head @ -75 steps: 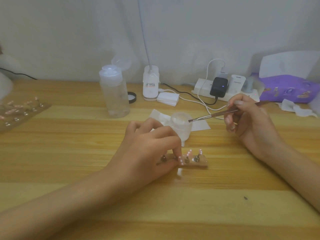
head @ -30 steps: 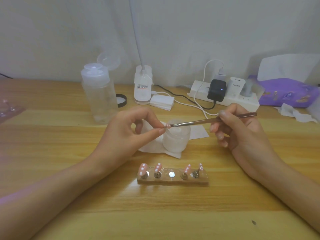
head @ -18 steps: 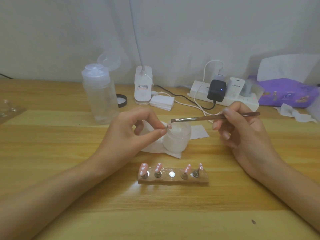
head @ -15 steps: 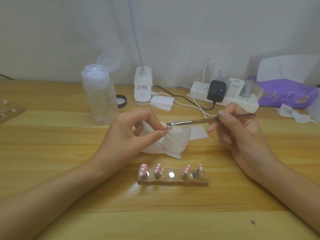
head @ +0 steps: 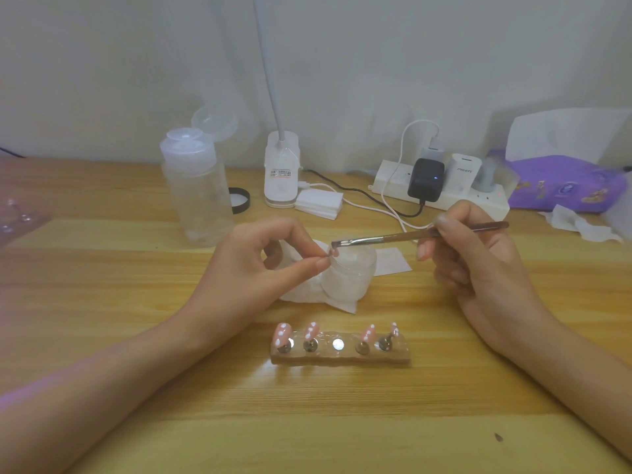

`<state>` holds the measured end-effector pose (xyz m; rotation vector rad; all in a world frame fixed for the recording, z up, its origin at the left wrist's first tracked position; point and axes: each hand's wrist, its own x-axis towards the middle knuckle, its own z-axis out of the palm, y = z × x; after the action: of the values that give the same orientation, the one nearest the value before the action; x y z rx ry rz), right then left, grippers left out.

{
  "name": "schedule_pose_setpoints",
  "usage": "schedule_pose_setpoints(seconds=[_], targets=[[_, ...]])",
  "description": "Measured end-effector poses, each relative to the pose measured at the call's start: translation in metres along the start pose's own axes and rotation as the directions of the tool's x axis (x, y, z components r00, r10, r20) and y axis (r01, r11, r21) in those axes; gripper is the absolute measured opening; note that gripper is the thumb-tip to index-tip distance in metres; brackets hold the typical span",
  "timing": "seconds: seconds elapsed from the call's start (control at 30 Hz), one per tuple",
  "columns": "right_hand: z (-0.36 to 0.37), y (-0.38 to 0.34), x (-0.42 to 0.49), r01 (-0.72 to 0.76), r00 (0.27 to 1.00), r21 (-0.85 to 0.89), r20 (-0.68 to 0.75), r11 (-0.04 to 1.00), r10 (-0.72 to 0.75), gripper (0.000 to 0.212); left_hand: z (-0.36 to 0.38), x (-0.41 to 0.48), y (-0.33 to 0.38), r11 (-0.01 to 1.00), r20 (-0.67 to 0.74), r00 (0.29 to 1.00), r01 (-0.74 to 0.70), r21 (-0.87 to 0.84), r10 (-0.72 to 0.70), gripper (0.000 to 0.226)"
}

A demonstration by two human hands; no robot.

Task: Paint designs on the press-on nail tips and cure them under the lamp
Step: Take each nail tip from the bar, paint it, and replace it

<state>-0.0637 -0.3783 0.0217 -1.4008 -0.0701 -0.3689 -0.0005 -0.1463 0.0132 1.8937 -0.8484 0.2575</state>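
Soft dim light; blurred, warped edges

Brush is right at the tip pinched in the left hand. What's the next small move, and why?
Probably one short, light stroke of the brush across the nail tip. Its bristles meet the tip that the left hand pinches above the jar, and the right hand grips the handle. The holder has a bare middle post among four dotted pink tips, so this one seems unfinished.
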Motion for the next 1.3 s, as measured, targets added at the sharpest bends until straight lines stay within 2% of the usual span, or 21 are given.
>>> schedule_pose_setpoints(seconds=[0.17,0.3,0.47,0.67,1.1,1.3], targets=[[-0.0016,0.0012,0.0004,-0.026,0.999,-0.006,-0.042,1.000,0.026,0.021,0.0007,-0.0012,0.0000,0.999,0.006,0.999,0.041,-0.031,-0.041,0.010],[-0.0007,0.0012,-0.0003,0.017,1.000,-0.014,0.014,1.000,-0.016,0.022,0.0000,-0.0011,0.0002,0.995,0.009,0.997,0.075,-0.073,-0.074,0.016],[-0.0015,0.0016,-0.0003,0.019,0.999,-0.018,-0.039,1.000,-0.019,0.022,0.0003,-0.0010,0.0002,0.989,0.018,0.995,0.095,-0.111,-0.094,0.022],[0.0010,0.0006,-0.0018,0.028,1.000,-0.045,-0.008,0.999,-0.029,0.021,0.0002,-0.0011,-0.0017,0.984,0.020,0.992,0.127,-0.124,-0.126,0.021],[-0.0002,-0.0013,-0.0021,0.034,0.999,-0.036,-0.038,0.999,-0.035,0.025,-0.0001,-0.0018,-0.0022,0.983,0.031,0.990,0.137,-0.125,-0.134,0.021],[-0.0008,0.0008,-0.0021,0.047,0.999,-0.083,-0.010,0.995,-0.048,0.026,-0.0005,-0.0019,-0.0034,0.982,0.030,0.991,0.134,-0.130,-0.131,0.021]])
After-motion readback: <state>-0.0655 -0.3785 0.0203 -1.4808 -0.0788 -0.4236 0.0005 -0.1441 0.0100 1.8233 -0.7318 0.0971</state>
